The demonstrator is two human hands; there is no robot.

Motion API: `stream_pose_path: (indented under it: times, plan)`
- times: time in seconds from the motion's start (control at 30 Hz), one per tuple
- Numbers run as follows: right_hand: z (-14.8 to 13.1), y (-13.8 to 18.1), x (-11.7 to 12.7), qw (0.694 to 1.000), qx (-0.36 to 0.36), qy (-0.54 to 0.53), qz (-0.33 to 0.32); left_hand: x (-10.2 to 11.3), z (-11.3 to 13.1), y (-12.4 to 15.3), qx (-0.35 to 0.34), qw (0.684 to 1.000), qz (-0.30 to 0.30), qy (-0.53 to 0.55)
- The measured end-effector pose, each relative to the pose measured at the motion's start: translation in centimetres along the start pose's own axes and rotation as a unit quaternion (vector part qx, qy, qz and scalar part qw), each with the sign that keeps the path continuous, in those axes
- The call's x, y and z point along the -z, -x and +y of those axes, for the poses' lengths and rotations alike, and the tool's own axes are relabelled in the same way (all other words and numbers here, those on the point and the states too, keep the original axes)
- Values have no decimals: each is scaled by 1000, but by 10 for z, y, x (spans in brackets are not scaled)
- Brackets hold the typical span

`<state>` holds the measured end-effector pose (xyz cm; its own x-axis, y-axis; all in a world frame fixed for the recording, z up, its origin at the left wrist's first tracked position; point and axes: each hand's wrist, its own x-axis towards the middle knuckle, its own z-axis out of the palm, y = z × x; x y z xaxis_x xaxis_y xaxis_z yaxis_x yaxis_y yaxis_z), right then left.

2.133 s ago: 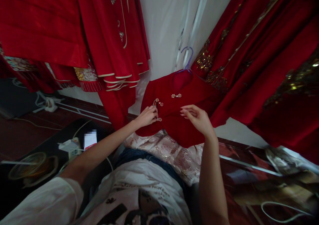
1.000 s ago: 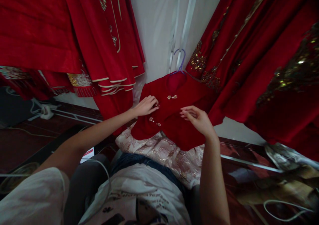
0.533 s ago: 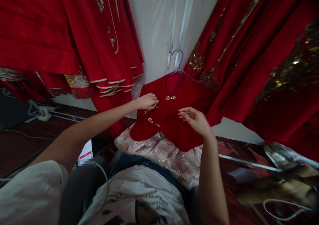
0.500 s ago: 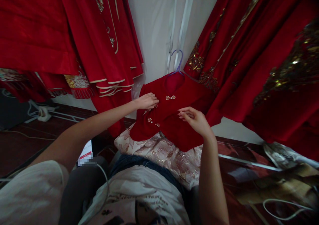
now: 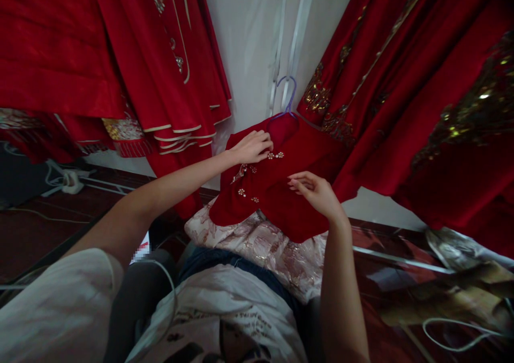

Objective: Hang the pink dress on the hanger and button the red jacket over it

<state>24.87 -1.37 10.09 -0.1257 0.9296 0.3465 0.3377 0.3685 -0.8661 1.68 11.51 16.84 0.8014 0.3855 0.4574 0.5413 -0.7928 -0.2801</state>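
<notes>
A red garment [image 5: 289, 202] with jewelled flower clasps down its front hangs on a purple hanger [image 5: 289, 103], its lower part resting over my lap. My left hand [image 5: 254, 146] is at the neckline beside the top clasp [image 5: 277, 155], fingers bent and closed on the red cloth. Below it, the other clasps [image 5: 242, 192] lie unevenly on the left side of the front. My right hand [image 5: 313, 189] hovers over the right side, thumb and fingers pinched together. What it holds, if anything, is too small to make out.
Shiny pink-and-white patterned fabric [image 5: 273, 245] covers my lap. Red garments with trim [image 5: 168, 84] hang at left, and sequinned red ones [image 5: 401, 95] at right. A white metal rack [image 5: 297, 36] stands ahead. A pale cable [image 5: 445, 347] lies at lower right.
My left hand has moved up and right, from the middle clasps to the neckline by the top clasp. My right hand has stayed nearly still.
</notes>
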Motion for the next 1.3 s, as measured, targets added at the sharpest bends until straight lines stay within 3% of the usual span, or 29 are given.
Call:
stream_pose_path:
  times: [0.2, 0.37, 0.67, 1.03, 1.3]
  plan:
    - [-5, 2, -1, 1000, 0, 1, -3, -12, 23, -11, 53, 998, 11, -9]
    - [-4, 3, 2, 1000, 0, 4, 3, -27, 24, -21, 82, 996, 13, 13]
    - [-2, 1, -1, 1000, 0, 5, -6, -24, 20, -20, 36, 996, 11, 77]
    - [-2, -1, -7, 1000, -1, 15, -19, -27, 15, -24, 43, 996, 30, 66]
    - [0, 0, -6, 1000, -5, 20, -21, -23, 15, -26, 12, 998, 28, 58]
